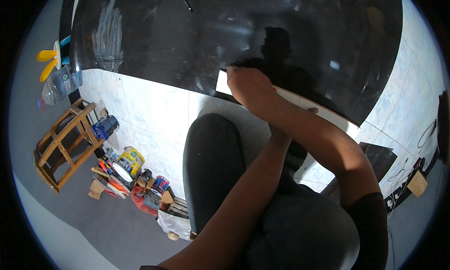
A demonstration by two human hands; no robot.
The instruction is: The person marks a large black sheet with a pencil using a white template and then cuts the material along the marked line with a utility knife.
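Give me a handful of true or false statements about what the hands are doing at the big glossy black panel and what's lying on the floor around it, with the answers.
1. The right hand rests at the lower edge of the black panel. True.
2. The left hand is raised high and plainly in view. False: the right forearm hides it; only the left forearm shows.
3. A wooden stool lies at the left. True.
4. The paint can is blue. False: it is yellow.
5. The floor tiles are pale. True.
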